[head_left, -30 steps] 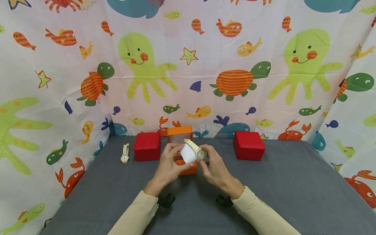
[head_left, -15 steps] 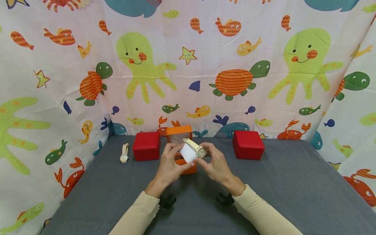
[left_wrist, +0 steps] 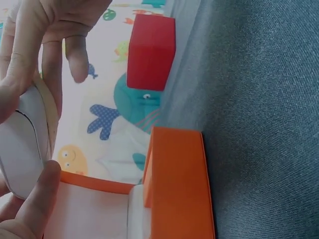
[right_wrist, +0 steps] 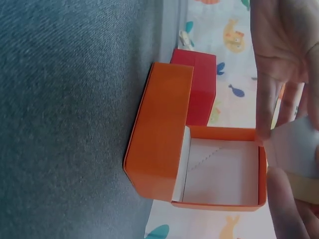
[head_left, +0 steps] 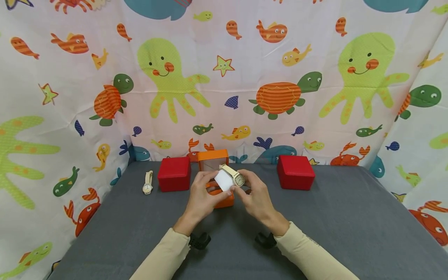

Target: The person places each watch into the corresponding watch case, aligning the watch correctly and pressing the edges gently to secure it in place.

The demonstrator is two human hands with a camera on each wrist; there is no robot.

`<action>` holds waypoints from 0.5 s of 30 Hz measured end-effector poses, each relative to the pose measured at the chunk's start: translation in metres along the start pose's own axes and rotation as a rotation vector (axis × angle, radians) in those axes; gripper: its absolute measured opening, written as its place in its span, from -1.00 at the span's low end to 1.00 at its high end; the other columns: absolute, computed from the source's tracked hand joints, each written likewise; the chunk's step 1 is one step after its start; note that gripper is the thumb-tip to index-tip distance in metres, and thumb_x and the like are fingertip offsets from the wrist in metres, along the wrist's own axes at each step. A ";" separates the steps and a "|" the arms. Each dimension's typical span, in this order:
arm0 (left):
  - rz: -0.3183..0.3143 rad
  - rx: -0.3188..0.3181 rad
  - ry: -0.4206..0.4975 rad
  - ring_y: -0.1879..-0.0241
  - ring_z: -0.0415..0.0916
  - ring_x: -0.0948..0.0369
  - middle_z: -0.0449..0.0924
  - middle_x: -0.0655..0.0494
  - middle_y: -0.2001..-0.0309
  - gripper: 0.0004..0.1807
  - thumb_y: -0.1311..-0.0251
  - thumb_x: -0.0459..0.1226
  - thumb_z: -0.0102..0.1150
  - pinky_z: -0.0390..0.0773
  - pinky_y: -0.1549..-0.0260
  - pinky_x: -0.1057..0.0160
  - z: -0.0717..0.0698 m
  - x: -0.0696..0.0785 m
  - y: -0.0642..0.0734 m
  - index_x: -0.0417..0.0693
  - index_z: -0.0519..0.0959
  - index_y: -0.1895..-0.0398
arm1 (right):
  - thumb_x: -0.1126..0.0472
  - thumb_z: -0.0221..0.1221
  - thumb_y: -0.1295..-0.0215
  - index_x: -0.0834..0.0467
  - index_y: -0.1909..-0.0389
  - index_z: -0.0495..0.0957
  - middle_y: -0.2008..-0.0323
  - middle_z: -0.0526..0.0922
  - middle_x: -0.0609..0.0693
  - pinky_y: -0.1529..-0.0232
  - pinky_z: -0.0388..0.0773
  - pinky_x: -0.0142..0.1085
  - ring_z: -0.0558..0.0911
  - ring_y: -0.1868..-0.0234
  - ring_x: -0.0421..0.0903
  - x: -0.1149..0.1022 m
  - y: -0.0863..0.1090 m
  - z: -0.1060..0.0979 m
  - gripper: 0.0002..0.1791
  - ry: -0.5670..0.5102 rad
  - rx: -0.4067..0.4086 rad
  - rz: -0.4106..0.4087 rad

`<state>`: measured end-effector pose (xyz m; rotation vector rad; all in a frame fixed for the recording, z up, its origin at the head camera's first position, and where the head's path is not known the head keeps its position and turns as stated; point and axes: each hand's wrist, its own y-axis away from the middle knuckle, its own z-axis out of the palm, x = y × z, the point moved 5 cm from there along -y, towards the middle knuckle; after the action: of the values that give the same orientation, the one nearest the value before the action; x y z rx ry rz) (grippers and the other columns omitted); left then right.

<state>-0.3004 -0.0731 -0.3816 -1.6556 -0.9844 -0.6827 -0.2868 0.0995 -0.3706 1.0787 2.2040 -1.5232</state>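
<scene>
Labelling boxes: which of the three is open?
The orange box, in the middle: its lid stands raised, while the left red box and right red box are closed.

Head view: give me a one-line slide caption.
Left hand and right hand hold a white cushion and pale-strapped watch by an open orange box, between two red boxes.

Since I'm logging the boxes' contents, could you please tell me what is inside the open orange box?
The orange box shows pale lining inside its raised lid; inside its base, most is hidden by the wall, the left hand and the white cushion.
</scene>
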 end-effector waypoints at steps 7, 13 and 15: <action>-0.030 0.021 0.026 0.01 0.45 -0.01 0.36 -0.06 -0.07 -0.25 0.13 -0.24 0.53 0.59 0.11 0.07 -0.004 -0.001 -0.001 -0.23 0.44 -0.20 | 0.34 0.25 -0.23 0.20 -0.25 0.34 -0.10 0.51 0.08 0.36 0.64 -0.38 0.63 -0.01 0.00 -0.003 0.000 0.005 -0.44 -0.025 -0.102 -0.021; 0.001 -0.062 0.020 -0.10 0.37 0.07 0.35 0.04 -0.15 -0.24 0.12 -0.34 0.50 0.57 0.08 0.05 -0.012 0.000 -0.006 -0.13 0.41 -0.24 | 0.28 0.19 -0.30 0.10 -0.23 0.40 -0.11 0.52 -0.01 0.09 0.62 -0.22 0.58 -0.05 -0.08 0.004 -0.010 -0.005 -0.53 -0.156 -0.308 0.018; 0.025 -0.114 0.026 -0.13 0.36 0.09 0.34 0.08 -0.17 -0.25 0.11 -0.36 0.49 0.56 0.05 0.06 -0.015 0.002 -0.007 -0.08 0.42 -0.24 | 0.31 0.22 -0.27 0.09 -0.24 0.40 -0.14 0.49 -0.02 -0.02 0.56 -0.13 0.56 -0.08 -0.08 0.008 -0.013 -0.010 -0.50 -0.218 -0.381 0.055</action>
<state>-0.3055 -0.0860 -0.3720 -1.7507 -0.9198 -0.7531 -0.2994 0.1096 -0.3616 0.8053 2.1708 -1.0783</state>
